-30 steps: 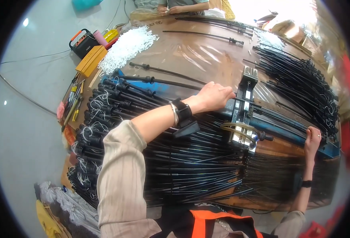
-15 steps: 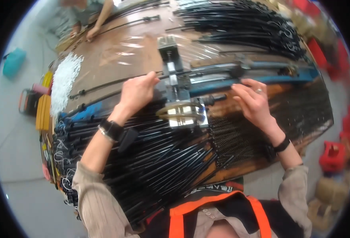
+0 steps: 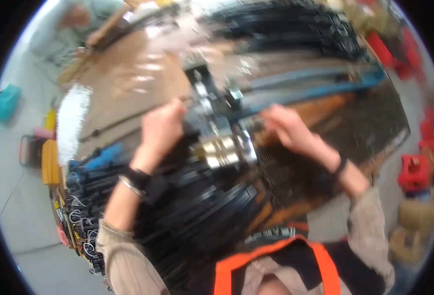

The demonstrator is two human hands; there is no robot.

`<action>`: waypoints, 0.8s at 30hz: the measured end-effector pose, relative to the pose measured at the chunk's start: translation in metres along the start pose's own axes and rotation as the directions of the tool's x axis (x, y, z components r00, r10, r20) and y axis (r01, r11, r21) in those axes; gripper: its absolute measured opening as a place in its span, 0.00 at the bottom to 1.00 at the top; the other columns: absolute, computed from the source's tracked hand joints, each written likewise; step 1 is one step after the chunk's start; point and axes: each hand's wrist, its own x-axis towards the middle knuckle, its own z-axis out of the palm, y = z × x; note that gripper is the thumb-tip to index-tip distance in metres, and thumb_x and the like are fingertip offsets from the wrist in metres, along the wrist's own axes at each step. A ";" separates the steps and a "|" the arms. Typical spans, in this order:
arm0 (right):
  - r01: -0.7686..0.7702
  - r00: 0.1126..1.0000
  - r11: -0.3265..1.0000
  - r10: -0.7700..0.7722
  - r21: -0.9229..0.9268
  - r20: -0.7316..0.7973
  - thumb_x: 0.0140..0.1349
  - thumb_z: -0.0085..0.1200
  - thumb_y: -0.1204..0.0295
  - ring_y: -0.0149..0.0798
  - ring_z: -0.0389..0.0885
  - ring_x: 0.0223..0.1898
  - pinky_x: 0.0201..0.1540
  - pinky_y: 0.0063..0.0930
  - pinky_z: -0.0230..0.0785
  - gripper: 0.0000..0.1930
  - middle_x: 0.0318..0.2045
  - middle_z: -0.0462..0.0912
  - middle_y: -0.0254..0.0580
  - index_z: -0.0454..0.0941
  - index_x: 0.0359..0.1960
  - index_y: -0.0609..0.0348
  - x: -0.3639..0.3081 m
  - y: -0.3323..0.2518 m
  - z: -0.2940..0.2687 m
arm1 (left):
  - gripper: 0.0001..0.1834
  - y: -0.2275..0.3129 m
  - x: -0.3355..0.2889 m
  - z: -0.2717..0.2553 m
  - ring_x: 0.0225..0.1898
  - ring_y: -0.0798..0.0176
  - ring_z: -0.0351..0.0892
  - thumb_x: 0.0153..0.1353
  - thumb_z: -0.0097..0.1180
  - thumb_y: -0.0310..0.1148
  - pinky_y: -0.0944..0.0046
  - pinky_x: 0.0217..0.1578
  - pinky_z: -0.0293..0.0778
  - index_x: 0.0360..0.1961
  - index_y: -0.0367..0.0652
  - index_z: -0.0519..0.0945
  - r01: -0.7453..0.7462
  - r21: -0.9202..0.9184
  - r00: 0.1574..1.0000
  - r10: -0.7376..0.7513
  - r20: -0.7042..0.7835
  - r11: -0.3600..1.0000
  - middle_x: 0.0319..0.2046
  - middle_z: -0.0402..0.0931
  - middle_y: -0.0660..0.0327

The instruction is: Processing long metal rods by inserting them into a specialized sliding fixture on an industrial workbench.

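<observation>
The picture is blurred by motion. My left hand [image 3: 163, 127] is closed in a fist just left of a metal clamping fixture [image 3: 206, 98]. A thin black cable [image 3: 116, 122] runs out of that fist toward the left across the table. Right of the fixture, my right hand [image 3: 288, 129] hovers over the near side of a long blue rail [image 3: 315, 91]. Its fingers point toward the fixture, but they are too smeared to show whether they hold anything. Close to me, a bright metal block [image 3: 219, 151] forms the fixture's near end.
Many black cables [image 3: 192, 211] lie in front of me, and another dark bundle [image 3: 281, 29] lies at the back. White ties [image 3: 73, 123] are heaped at the table's left edge. A blurred co-worker [image 3: 74, 29] is at the far left. Red bins [image 3: 413, 169] stand on the right.
My right hand has moved left, closer to the fixture. The dark piece over the blue rail is now beside the fixture. My left hand remains closed at the fixture's left. The whole view has shifted.
</observation>
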 end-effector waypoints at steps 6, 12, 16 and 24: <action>-0.066 0.994 0.976 0.084 -0.209 0.076 0.59 0.63 0.62 0.48 0.77 0.34 0.41 0.40 0.71 0.14 0.30 0.78 0.44 0.77 0.37 0.60 -0.015 0.007 -0.036 | 0.11 -0.035 0.029 0.014 0.35 0.47 0.82 0.65 0.51 0.27 0.51 0.34 0.78 0.48 0.46 0.77 -0.214 0.173 0.977 0.213 0.026 0.961 0.37 0.81 0.52; 0.082 0.917 0.952 0.044 -0.296 0.397 0.52 0.66 0.57 0.41 0.71 0.33 0.40 0.36 0.64 0.16 0.26 0.71 0.34 0.73 0.28 0.52 -0.136 -0.073 -0.052 | 0.15 -0.150 -0.014 0.001 0.40 0.55 0.82 0.66 0.55 0.29 0.56 0.40 0.78 0.54 0.50 0.76 -0.367 0.444 0.919 0.393 0.035 0.818 0.41 0.82 0.56; 0.171 0.909 0.941 -0.037 -0.292 0.414 0.48 0.67 0.63 0.39 0.71 0.33 0.39 0.33 0.64 0.14 0.27 0.71 0.32 0.73 0.29 0.51 -0.153 -0.080 -0.037 | 0.15 -0.102 -0.025 -0.031 0.44 0.55 0.80 0.66 0.55 0.28 0.57 0.42 0.77 0.54 0.52 0.78 -0.249 0.585 0.956 0.294 0.019 0.772 0.42 0.82 0.59; 0.233 0.912 0.943 -0.128 -0.236 0.389 0.47 0.68 0.71 0.38 0.72 0.34 0.37 0.32 0.65 0.13 0.30 0.73 0.34 0.75 0.32 0.54 -0.131 -0.087 -0.028 | 0.04 0.139 -0.116 -0.105 0.37 0.58 0.74 0.56 0.62 0.30 0.57 0.37 0.63 0.31 0.49 0.79 -0.059 0.329 0.990 0.012 0.143 0.942 0.30 0.74 0.64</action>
